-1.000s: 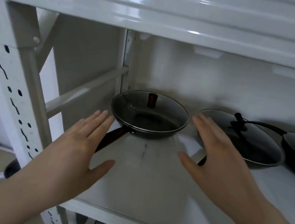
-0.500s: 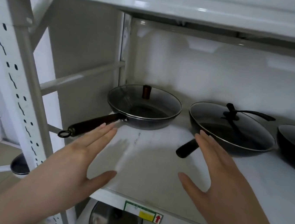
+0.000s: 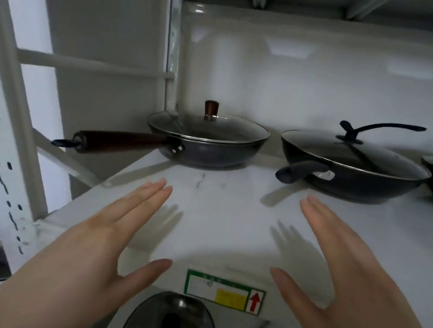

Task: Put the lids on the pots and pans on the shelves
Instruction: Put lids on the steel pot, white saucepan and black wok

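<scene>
Both hands (left [image 3: 87,246], right [image 3: 353,276]) are held open, empty; the steel lid [image 3: 170,323] below them, likely slippery, is best taken by its knob.

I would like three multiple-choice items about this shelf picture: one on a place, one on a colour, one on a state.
1. Where is the pan with the brown handle?
A. left of the black wok
B. right of the black wok
C. on the floor

2. What colour is the arrow on the label at the shelf edge?
A. blue
B. red
C. white

3. How are the two hands?
A. each holds a lid
B. one grips a handle
C. both open and empty

Answers:
1 A: it stands on the shelf left of the black wok.
2 B: the arrow is red.
3 C: left hand and right hand show spread fingers and hold nothing.
</scene>
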The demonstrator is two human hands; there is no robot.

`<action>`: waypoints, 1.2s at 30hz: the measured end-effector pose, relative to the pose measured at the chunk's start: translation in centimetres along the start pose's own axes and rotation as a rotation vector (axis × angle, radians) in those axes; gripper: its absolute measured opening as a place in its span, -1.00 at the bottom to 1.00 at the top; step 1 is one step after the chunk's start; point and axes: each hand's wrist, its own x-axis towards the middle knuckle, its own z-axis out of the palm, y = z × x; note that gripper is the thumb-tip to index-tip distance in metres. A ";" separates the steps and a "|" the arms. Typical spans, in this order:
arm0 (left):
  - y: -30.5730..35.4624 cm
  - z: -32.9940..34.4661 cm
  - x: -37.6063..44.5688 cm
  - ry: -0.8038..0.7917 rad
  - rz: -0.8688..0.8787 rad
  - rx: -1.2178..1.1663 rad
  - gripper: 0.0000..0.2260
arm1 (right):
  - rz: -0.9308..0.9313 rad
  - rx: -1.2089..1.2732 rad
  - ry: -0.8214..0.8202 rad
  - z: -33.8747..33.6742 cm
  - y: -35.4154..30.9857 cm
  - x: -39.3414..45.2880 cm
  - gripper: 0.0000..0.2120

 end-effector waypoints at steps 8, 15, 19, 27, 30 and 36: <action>1.3 3.8 -5.6 0.159 0.058 -0.003 -0.36 | -0.132 0.027 0.193 3.8 0.7 -6.5 -0.40; 1.9 6.0 -11.9 0.081 0.037 -0.046 -0.44 | -0.202 0.039 0.152 7.4 1.4 -12.3 -0.45; 1.7 8.7 -13.9 -0.017 -0.011 -0.049 -0.45 | -0.192 0.020 0.071 9.9 1.9 -14.2 -0.46; -0.4 15.6 -14.9 -0.084 -0.099 -0.027 -0.40 | -0.150 -0.079 -0.074 17.5 5.1 -16.7 -0.42; -1.4 18.3 -14.6 -0.133 -0.137 -0.015 -0.38 | -0.130 -0.132 -0.128 20.4 6.4 -17.2 -0.40; -5.3 24.4 -13.2 -0.203 -0.198 0.009 -0.37 | -0.079 -0.219 -0.171 25.7 9.2 -16.7 -0.40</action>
